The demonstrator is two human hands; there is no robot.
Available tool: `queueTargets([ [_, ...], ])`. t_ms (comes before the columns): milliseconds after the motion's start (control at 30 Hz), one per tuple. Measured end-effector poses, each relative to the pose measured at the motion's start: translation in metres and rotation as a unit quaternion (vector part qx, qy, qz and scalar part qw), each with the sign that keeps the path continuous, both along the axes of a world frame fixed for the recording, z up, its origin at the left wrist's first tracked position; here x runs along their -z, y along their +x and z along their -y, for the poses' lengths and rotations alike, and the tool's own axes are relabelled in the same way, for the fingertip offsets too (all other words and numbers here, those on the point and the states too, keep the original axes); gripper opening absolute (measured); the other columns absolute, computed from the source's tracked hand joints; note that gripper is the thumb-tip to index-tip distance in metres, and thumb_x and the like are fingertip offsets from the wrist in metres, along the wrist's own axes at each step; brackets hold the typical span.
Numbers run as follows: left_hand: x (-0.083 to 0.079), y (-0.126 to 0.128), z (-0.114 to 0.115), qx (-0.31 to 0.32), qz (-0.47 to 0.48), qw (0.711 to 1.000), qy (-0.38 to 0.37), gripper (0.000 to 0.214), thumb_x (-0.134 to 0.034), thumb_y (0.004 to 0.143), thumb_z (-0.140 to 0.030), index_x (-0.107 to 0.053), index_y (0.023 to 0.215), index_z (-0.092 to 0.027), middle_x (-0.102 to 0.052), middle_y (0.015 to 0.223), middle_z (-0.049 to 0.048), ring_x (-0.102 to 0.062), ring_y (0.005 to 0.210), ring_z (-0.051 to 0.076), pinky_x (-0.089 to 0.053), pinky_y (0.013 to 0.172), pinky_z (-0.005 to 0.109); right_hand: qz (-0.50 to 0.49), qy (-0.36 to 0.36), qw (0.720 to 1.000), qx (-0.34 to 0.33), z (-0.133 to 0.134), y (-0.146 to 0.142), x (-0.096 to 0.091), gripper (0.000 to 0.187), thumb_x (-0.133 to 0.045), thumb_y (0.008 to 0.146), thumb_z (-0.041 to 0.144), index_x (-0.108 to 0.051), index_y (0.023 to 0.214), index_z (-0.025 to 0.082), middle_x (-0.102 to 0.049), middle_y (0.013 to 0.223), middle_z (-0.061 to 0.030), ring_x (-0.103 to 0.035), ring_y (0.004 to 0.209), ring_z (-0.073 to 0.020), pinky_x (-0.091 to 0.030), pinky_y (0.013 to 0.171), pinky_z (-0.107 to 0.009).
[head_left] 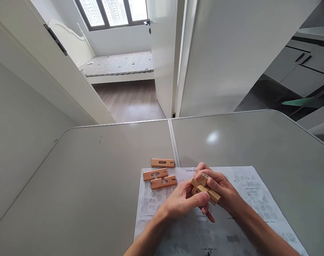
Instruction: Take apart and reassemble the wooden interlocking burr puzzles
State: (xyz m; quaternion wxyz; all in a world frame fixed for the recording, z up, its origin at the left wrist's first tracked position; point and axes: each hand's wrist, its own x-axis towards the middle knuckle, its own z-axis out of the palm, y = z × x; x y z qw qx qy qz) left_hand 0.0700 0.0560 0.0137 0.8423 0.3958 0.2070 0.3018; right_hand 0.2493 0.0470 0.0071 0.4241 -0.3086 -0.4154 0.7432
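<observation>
Both hands grip a wooden burr puzzle (205, 187), a cluster of interlocked light-brown blocks, over a printed sheet (247, 209). My left hand (187, 199) holds it from the left, thumb across the near side. From the right and far side, my right hand (217, 185) has its fingers closed around the blocks. A dark numeral shows on the top block. Left of the hands are three loose wooden pieces: one marked 2 (162, 163) just beyond the sheet, one marked 1 (155, 174), and a notched one (163, 182) nearest my left hand. The puzzle's underside is hidden.
A grey tabletop (84, 192) with a pale seam (174, 142) spreads around the sheet. Beyond its far edge stand an open white door (165, 57) and a bed (119, 65) under a window. Cabinets (306, 64) are at the far right.
</observation>
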Motion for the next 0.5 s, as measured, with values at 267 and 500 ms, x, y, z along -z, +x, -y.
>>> queueTargets([
  [267, 0.0017, -0.0018, -0.0007, 0.037, 0.008, 0.999, 0.013, 0.056, -0.08, 0.082, -0.067, -0.059, 0.081, -0.014, -0.055, 0.069, 0.0, -0.058, 0.061, 0.012, -0.063, 0.06, 0.031, -0.026, -0.01, 0.999, -0.029, 0.0006, 0.0035, 0.0039, 0.037, -0.068, 0.099, 0.055, -0.072, 0.107, 0.019, -0.052, 0.119, -0.007, -0.079, 0.057, -0.0195, -0.066, 0.045, -0.03],
  [500, 0.005, 0.0006, -0.0018, -0.004, 0.01, 1.0, 0.008, 0.056, -0.082, 0.082, -0.063, -0.062, 0.096, -0.013, -0.055, 0.067, -0.0021, -0.058, 0.058, 0.012, -0.062, 0.06, 0.031, -0.034, -0.031, 0.999, -0.007, -0.0001, -0.0014, 0.0052, 0.034, -0.07, 0.099, 0.051, -0.074, 0.117, 0.023, -0.055, 0.13, -0.0095, -0.079, 0.058, -0.0197, -0.065, 0.042, -0.031],
])
